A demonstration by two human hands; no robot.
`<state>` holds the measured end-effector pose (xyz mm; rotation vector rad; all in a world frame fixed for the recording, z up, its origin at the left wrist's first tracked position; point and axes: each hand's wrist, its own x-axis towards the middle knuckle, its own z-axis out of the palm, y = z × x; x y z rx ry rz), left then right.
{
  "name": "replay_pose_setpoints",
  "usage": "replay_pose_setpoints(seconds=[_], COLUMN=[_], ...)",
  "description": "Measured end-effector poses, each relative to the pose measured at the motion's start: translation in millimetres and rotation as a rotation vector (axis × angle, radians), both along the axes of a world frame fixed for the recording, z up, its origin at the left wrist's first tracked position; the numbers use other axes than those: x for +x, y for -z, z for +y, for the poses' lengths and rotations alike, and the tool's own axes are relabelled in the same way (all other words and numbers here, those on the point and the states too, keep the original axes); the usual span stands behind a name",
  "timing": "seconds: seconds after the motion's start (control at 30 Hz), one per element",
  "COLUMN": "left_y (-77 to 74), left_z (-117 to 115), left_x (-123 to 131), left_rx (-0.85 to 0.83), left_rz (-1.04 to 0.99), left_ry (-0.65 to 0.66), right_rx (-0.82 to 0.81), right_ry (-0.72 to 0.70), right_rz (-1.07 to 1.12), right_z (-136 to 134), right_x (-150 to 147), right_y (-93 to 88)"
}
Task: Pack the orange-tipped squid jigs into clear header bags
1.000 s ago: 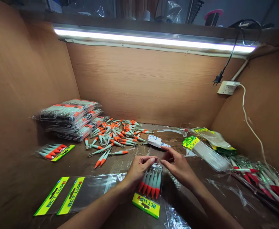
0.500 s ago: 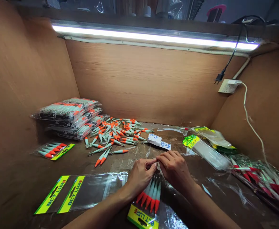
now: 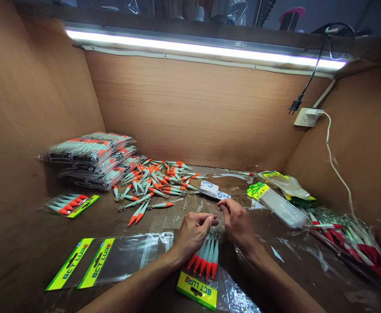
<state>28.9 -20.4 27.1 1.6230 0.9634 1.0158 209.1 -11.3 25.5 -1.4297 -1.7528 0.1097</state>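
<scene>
Just in front of me a clear header bag (image 3: 197,291) with a yellow "BCT LURE" label lies with its label toward me. Several squid lures (image 3: 206,258), pale with orange tips, are inside. My left hand (image 3: 192,237) is closed at the bag's far end, thumb and fingers pinched on its plastic edge. My right hand (image 3: 237,221) is slightly blurred, a little right of the left fingertips and apart from them. Its thumb and fingers are pressed together; what they hold, if anything, is too small to make out.
Two flat header bags (image 3: 95,263) lie at left. Behind them are a filled pack (image 3: 73,204), stacked packs (image 3: 89,156) and loose lures (image 3: 154,180). A small white box (image 3: 209,189) stands mid-table. More bags (image 3: 278,204) and red-white lures (image 3: 346,243) lie at right. A plug (image 3: 296,104) hangs above.
My right hand has moved away from the left fingertips, up and slightly right. The left hand stays at the bag's end. The view has shifted slightly.
</scene>
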Motion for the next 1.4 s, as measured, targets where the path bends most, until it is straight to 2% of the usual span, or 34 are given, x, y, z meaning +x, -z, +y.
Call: replay_pose_setpoints(seconds=[0.13,0.27,0.37,0.47,0.67,0.73,0.8,0.87,0.93,0.97,1.0,1.07,1.1,1.2,1.27,1.3,1.33,1.4], left_y=[-3.2,-3.6,-4.6,-6.6,-5.6,-4.3,-3.0,-1.2,1.5,3.2,5.2,9.0,10.6,13.0,13.1,13.2,13.5,14.7], left_z=[-8,-9,-7,-7,-9,-8,-7,-6,-2,0,3,9,12,18,19,18,17,15], left_x=[3,1,-1,-4,-5,-4,-2,0,1,1,0,-3,-4,-7,-7,-6,-4,-1], left_rx=[0.011,0.066,0.141,0.178,0.158,0.122,0.052,-0.054,-0.161,-0.200,-0.231,-0.287,-0.318,-0.411,-0.440,-0.446,-0.447,-0.436], left_rz=[-0.069,-0.039,0.015,0.050,0.089,0.057,-0.024,-0.165,-0.340,-0.422,-0.495,-0.604,-0.643,-0.726,-0.752,-0.752,-0.743,-0.710], left_ry=[-0.021,-0.060,-0.048,-0.051,-0.064,-0.035,-0.004,0.021,0.029,0.020,0.003,-0.029,-0.037,-0.043,-0.039,-0.031,-0.017,0.023], right_rx=[0.017,0.189,0.227,0.215,0.190,0.146,0.073,0.009,-0.013,-0.005,-0.038,-0.111,-0.125,-0.022,0.089,0.085,0.034,-0.211], right_ry=[0.072,-0.098,-0.198,-0.175,-0.140,-0.101,-0.046,0.031,0.082,0.065,-0.018,-0.104,-0.086,0.121,0.234,0.227,0.178,-0.060], right_rz=[0.101,-0.020,-0.192,-0.249,-0.297,-0.245,-0.064,0.232,0.553,0.695,0.773,0.715,0.616,0.330,0.242,0.229,0.232,0.329], right_z=[-1,-19,-26,-24,-25,-23,-17,-7,1,3,3,-3,-8,-23,-30,-32,-33,-30], right_x=[23,12,-11,-22,-22,-25,-24,-11,17,36,56,95,110,131,121,110,96,65], right_y=[-15.0,-22.0,-17.5,-10.7,-5.7,-6.0,-7.6,-11.4,-17.8,-21.7,-25.7,-33.1,-36.2,-42.2,-43.4,-43.1,-42.0,-37.6])
